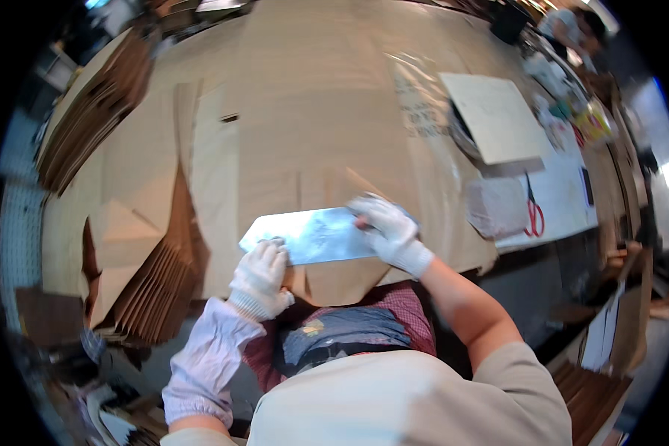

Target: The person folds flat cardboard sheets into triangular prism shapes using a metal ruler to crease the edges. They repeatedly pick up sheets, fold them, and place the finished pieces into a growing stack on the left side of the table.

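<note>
The plate [312, 235] is a flat, oblong metal sheet with a silvery, slightly bluish face. Its surface is dull and mottled, with cloudy light and dark patches. The upper left corner is cut at an angle. The long edges run roughly left to right, rising slightly toward the right.

The plate lies on a sheet of brown card [334, 279] at the near edge of the table [320, 97], directly in front of the person. The card extends past the plate's lower edge and overhangs the table toward the person's lap.

The left hand [262, 276] wears a white knit glove. It rests on the lower left part of the plate with the fingers curled over the near edge. Whether the fingers close under the plate cannot be told. A pale ruffled sleeve guard [204, 364] covers the left forearm.

The right hand [388, 229], also in a white glove, lies on the right end of the plate, fingers bent and pressing down on the top face. It is not closed around the plate.

A fanned stack of folded brown card pieces [156, 286] lies to the left of the plate. Red-handled scissors [534, 212] lie well apart on the right, on a white sheet [565, 189]. A pale board [494, 119] lies beyond them.
</note>
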Action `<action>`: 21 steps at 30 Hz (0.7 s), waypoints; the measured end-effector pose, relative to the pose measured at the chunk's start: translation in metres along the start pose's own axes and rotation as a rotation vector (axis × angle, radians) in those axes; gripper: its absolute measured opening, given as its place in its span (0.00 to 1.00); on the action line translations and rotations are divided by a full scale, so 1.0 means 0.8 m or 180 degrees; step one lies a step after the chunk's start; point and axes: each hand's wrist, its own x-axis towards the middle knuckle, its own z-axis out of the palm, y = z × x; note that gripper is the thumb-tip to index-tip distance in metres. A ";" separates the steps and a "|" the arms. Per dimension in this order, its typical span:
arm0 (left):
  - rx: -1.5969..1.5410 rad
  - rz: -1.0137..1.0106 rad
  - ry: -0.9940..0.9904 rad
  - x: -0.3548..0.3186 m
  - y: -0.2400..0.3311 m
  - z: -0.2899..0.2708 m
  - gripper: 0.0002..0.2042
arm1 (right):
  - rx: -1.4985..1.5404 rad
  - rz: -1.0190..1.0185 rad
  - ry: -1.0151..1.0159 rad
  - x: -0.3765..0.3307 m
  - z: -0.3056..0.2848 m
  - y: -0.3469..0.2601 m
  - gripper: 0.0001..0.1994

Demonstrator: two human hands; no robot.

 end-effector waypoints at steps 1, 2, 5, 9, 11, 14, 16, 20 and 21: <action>0.0137 0.0082 -0.0025 0.000 -0.003 0.000 0.31 | -0.0358 -0.0325 -0.0298 -0.006 -0.017 -0.005 0.17; 0.0206 0.0020 -0.0002 -0.004 -0.004 0.004 0.29 | -0.0709 -0.0636 -0.0581 -0.013 -0.029 -0.016 0.16; 0.0256 0.0070 0.0178 -0.012 -0.024 0.028 0.20 | -0.0819 -0.0565 -0.0651 -0.026 -0.039 -0.049 0.13; -0.0581 -0.0227 0.0776 -0.011 -0.032 0.050 0.09 | -0.1117 0.0218 -0.0199 -0.055 -0.012 -0.019 0.13; -0.0939 -0.0912 0.0815 -0.015 -0.031 0.062 0.09 | -0.1368 0.0693 -0.0354 -0.055 -0.010 -0.021 0.16; -0.0959 -0.2252 -0.0294 0.034 -0.008 0.023 0.11 | -0.1609 0.1447 -0.0592 -0.034 -0.016 -0.047 0.20; -0.0593 -0.2755 -0.0780 0.061 0.000 -0.003 0.21 | -0.1930 0.1410 -0.0274 -0.025 -0.013 -0.047 0.28; 0.0171 -0.2481 -0.0779 0.105 -0.015 -0.025 0.42 | -0.2105 0.1945 -0.0606 0.029 -0.027 -0.059 0.44; 0.0158 -0.2553 -0.1029 0.116 -0.024 -0.029 0.42 | -0.2061 0.2232 -0.0907 0.052 -0.032 -0.067 0.44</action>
